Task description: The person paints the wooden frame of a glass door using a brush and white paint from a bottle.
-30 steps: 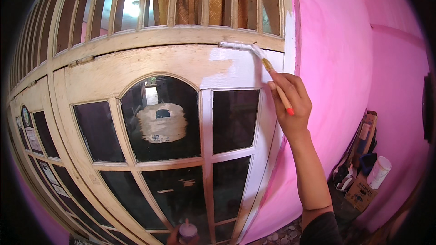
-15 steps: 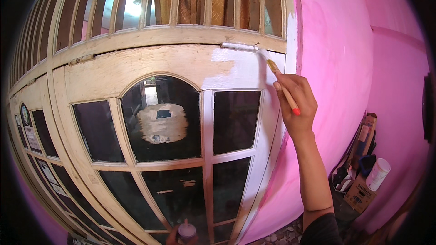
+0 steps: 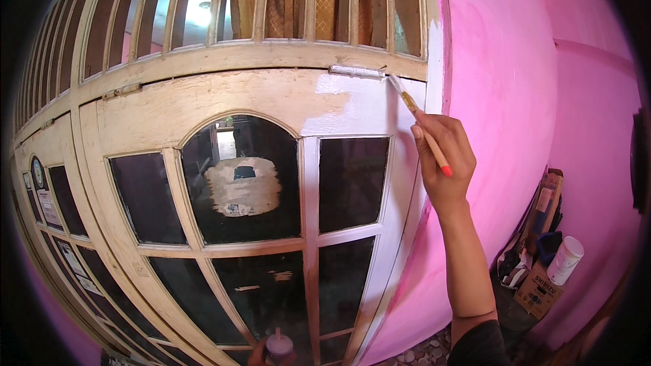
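My right hand (image 3: 446, 156) grips a paintbrush (image 3: 410, 102) by its wooden handle, which ends in a red tip. Its white-coated bristles touch the top edge of the panelled door (image 3: 203, 95), just right of a white-painted hinge (image 3: 356, 71). Fresh white paint (image 3: 352, 115) covers the door's upper right corner and runs down the frame around the right-hand panes. Low in view, my left hand (image 3: 258, 354) is closed around a small cup (image 3: 279, 347) of pale content. Something short and thin stands up at the cup's rim; its kind is unclear. Most of that hand is cut off.
Wooden slats (image 3: 261, 3) with a brown curtain (image 3: 291, 0) behind them rise above the door. A pink wall (image 3: 502, 95) stands close on the right. Beyond it are a cardboard box (image 3: 538, 291), a white tub (image 3: 565, 259) and other stacked items. Bare wood covers the door's left part.
My right hand has shifted slightly right and down, drawing the brush tip a little to the right along the door's top edge. My left hand and the cup stay nearly in place.
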A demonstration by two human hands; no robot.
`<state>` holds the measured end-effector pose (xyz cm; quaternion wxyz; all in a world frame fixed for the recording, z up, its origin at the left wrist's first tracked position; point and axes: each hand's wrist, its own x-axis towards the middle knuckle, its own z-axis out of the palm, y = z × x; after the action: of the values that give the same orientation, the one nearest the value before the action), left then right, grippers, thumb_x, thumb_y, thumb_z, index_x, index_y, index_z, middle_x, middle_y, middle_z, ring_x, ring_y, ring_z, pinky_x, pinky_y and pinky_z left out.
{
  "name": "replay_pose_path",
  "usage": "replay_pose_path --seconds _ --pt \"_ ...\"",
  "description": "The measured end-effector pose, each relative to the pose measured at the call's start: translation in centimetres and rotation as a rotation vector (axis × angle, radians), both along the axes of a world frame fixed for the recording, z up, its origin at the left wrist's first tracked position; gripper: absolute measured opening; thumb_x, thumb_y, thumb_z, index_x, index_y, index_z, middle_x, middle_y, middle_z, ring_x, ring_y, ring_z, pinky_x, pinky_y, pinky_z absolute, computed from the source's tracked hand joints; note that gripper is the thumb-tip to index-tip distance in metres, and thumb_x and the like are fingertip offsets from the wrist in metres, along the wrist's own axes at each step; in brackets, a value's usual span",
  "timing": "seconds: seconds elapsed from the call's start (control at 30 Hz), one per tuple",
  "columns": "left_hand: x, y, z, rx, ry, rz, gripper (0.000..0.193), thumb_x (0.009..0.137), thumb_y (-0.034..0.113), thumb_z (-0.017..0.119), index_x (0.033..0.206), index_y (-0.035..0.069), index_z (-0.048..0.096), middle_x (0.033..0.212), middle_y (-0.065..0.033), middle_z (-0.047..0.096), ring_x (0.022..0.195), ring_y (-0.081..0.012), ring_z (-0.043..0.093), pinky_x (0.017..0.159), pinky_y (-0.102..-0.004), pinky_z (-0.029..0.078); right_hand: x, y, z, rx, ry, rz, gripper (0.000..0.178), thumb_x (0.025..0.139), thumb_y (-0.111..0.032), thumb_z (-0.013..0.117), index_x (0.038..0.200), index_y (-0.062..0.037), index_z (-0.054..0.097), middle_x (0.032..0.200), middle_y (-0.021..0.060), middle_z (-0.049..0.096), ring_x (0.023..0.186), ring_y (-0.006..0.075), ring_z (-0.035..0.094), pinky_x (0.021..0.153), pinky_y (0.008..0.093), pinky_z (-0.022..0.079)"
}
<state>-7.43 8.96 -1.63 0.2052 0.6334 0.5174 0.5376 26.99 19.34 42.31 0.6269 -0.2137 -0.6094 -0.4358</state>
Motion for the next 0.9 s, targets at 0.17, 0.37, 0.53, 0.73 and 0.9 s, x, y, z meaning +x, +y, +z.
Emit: replay_pose_path --seconds 0.17,0.37,0.53,0.73,0.9 --pt "-0.4 0.1 -0.2 0.075 0.017 0.000 0.071 0.079 0.016 0.092 0.136 -0.008 0.057 0.124 -0.0176 0.069 0.112 -0.0238 0.068 0.098 -0.0368 0.056 -2.1 -0.3 0.0 0.031 -0.120 0.069 0.032 0.086 0.003 0.079 0.117 -0.0041 0.073 0.100 0.0133 0.069 0.086 0.0256 0.070 0.071 0.0347 0.057" --pt "-0.2 0.1 0.5 0.066 0.024 -0.003 0.071 0.078 0.019 0.092 0.135 -0.008 0.058 0.122 -0.0178 0.070 0.111 -0.0239 0.069 0.098 -0.0372 0.056 0.2 0.6 -0.1 0.014 -0.002 -0.019 0.030 0.087 0.002 0.078 0.116 -0.0043 0.073 0.100 0.0139 0.069 0.086 0.0264 0.070 0.072 0.0345 0.058" --pt "-0.4 -0.8 2.1 0.021 0.001 0.007 0.071 0.078 0.020 0.092 0.135 -0.007 0.059 0.122 -0.0178 0.071 0.110 -0.0242 0.070 0.097 -0.0373 0.057 -2.0 -0.4 -0.5 0.013 -0.016 0.026 0.027 0.088 0.002 0.078 0.114 -0.0032 0.074 0.099 0.0136 0.069 0.085 0.0261 0.071 0.071 0.0340 0.057" --pt "-0.3 -0.8 2.7 -0.018 -0.017 -0.039 0.070 0.078 0.018 0.093 0.135 -0.006 0.060 0.122 -0.0174 0.071 0.111 -0.0239 0.070 0.097 -0.0372 0.057 -6.0 -0.9 0.3 -0.200 0.065 0.468 0.017 0.094 -0.005 0.077 0.110 0.0017 0.075 0.101 0.0126 0.075 0.089 0.0168 0.072 0.075 0.0269 0.055" --pt "-0.9 -0.9 1.2 0.014 -0.010 -0.028 0.069 0.077 0.016 0.093 0.135 -0.005 0.060 0.121 -0.0168 0.071 0.110 -0.0238 0.070 0.096 -0.0369 0.057 -9.2 -0.8 1.5 -0.432 0.232 0.819 0.016 0.099 -0.009 0.073 0.108 0.0041 0.074 0.104 0.0097 0.075 0.090 0.0120 0.071 0.076 0.0250 0.056"
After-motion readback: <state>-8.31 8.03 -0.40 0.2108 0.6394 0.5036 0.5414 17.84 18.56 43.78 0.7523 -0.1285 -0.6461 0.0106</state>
